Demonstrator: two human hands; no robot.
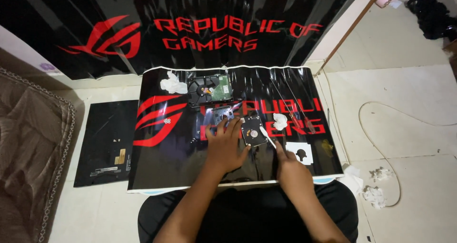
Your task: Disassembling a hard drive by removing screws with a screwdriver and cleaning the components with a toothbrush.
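A small opened hard drive lies on a black mat with red lettering. My left hand rests flat on the mat, fingers spread, its fingertips touching the drive's left edge. My right hand holds a thin white stick-like tool whose tip reaches the drive's lower right corner. A larger hard drive with a green circuit board sits farther back on the mat.
Crumpled white tissues lie on the mat. A white square with a dark blot sits by my right hand. A black panel lies on the floor left. A thin cable and tissue scraps lie right.
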